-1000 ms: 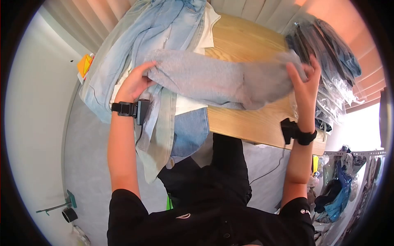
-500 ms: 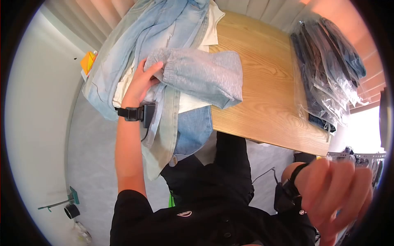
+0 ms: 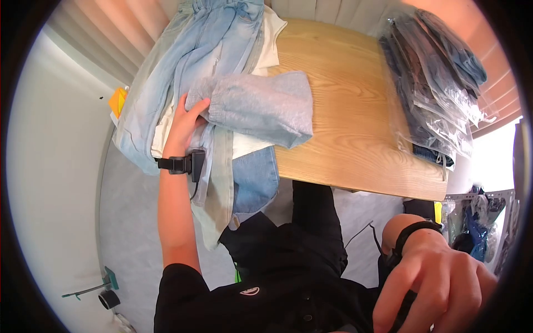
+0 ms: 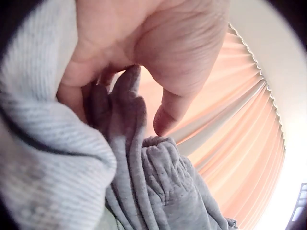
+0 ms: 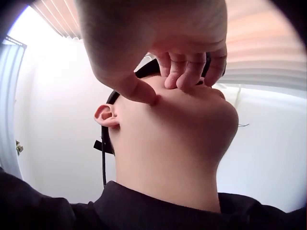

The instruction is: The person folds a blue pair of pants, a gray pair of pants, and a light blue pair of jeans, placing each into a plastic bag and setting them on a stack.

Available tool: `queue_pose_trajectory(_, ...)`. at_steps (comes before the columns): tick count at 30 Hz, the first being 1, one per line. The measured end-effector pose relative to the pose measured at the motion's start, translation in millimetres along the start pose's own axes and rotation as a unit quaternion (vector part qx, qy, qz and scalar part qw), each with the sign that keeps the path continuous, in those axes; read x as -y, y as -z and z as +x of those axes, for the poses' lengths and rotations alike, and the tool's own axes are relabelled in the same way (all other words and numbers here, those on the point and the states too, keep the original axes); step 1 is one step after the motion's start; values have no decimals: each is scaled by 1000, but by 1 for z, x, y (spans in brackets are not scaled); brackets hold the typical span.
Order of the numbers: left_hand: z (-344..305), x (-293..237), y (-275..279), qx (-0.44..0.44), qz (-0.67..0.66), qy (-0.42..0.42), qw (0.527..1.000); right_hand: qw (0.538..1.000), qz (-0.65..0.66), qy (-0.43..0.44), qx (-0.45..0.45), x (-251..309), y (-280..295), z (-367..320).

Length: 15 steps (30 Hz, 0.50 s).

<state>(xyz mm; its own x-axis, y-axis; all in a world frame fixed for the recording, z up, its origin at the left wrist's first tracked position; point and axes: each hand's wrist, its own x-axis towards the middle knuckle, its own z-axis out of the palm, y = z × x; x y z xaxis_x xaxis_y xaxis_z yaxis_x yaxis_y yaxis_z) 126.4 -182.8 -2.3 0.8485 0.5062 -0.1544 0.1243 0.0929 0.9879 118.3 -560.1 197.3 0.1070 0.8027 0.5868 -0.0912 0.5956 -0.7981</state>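
Light grey fabric with a gathered cuff [image 3: 255,105] lies folded over the jeans and the tabletop. At its left end the left hand [image 3: 186,125] grips the cuff edge. The left wrist view shows the fingers of that hand [image 4: 144,48] behind folds of grey cloth [image 4: 127,143], with the thumb tip beside the elastic gathers. The right hand [image 3: 433,283] is raised close to the head camera, away from the cloth. In the right wrist view the right hand [image 5: 163,43] has loosely bent fingers at the person's cheek and holds nothing.
Light blue jeans [image 3: 191,61] and white cloth [image 3: 270,41] lie under the grey fabric, some hanging over the front edge. Clothes in clear bags [image 3: 433,83] are stacked on the right of the wooden table [image 3: 355,111]. More bagged items hang at lower right.
The right hand has let go of the fabric's far end and risen to the face. That end now lies folded back toward the left hand, which stays at the cuff.
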Motion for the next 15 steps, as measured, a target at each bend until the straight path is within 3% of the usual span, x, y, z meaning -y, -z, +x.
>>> queue_pose_trajectory(4,1,3,2,17,-12,-9,1000,996,-11,78,-40,-3,-6,-2)
queue_pose_trajectory(6,5,5,3,27,-17,-14,999,983,-120,107,85,4,4,6)
queue_pose_trajectory(10,2,5,2,-1,-14,-11,1000,978,-13,193,75,-8,2,-16)
queue_pose_trajectory(12,2,6,0,-12,-12,-13,1000,995,18,-2,-99,9,-16,-15)
queue_pose_trajectory(13,4,9,0,-80,81,-76,991,995,17,-2,-100,1,-16,-14)
queue_pose_trajectory(14,5,12,-2,-147,171,-138,964,987,-8,121,-103,-15,-17,-12)
queue_pose_trajectory(15,0,8,-6,-145,169,-139,965,964,-33,242,-105,-24,-17,-10)
